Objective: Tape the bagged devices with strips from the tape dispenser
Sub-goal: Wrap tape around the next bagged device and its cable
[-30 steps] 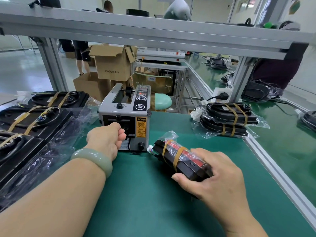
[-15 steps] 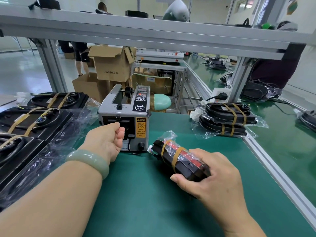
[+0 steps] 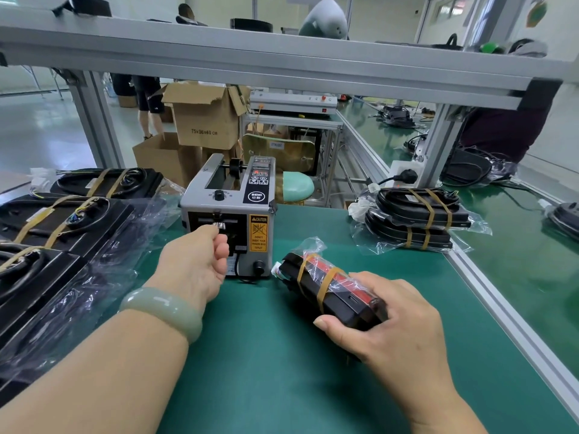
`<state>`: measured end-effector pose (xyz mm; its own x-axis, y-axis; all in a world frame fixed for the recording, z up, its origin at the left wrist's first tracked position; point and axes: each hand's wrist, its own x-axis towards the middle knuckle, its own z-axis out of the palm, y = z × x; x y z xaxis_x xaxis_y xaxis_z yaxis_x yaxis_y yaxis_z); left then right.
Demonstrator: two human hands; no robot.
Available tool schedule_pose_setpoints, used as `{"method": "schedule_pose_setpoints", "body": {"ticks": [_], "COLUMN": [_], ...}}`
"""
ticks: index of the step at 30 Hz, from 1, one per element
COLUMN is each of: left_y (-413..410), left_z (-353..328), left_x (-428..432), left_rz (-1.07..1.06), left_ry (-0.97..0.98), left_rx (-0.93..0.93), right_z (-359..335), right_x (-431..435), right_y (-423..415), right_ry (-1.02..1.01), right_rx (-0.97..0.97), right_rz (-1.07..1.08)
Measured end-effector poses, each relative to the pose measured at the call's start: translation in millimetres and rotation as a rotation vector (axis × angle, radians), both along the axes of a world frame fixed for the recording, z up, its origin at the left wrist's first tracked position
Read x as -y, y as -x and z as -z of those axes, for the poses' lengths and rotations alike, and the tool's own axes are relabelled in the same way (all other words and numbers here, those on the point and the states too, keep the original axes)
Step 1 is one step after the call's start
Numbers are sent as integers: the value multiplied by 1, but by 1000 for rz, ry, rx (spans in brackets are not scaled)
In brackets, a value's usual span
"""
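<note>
Bagged device (image 3: 329, 288), black with a red face and two tan bands around it, lies on the green desk (image 3: 266, 371) just right of the tape dispenser; I hold its near end in my right hand (image 3: 388, 321), thumb along the near edge and fingers curled over the top. The bag's twisted plastic end points up and toward the dispenser. My left hand (image 3: 200, 261) is up at the dispenser's front outlet, thumb and forefinger pinched closed on a short clear strip of tape (image 3: 219, 226) at the slot; whether the strip is free of the slot I cannot tell. A pale green bangle (image 3: 163, 311) sits on the left wrist. The tape dispenser (image 3: 232, 214) is a grey box with a black control panel on top, a yellow caution label on its front and a black knob low on the right of the front. To the left, flat black units with coiled cables (image 3: 62, 220), tan-banded, lie on loose clear plastic. To the right, near the desk's aluminium edge, a stack of bagged and banded devices (image 3: 419, 220). Beyond the desk: cardboard boxes (image 3: 203, 117) and a mint-green stool (image 3: 297, 186).
</note>
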<state>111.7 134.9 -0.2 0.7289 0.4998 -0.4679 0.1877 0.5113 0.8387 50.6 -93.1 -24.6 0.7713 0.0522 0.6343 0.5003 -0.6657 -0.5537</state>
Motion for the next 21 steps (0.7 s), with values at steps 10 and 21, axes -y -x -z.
{"method": "schedule_pose_setpoints", "body": {"ticks": [10, 21], "left_y": [99, 99], "left_z": [-15, 9], "left_x": [56, 81], "left_rz": [390, 539], "left_ry": [-268, -358], "left_rx": [289, 394], "right_z": [-1, 2], "right_x": [-6, -13], "right_y": [3, 6], "right_ry": [64, 66], "right_rx": [27, -16], "right_rz": [9, 27]}}
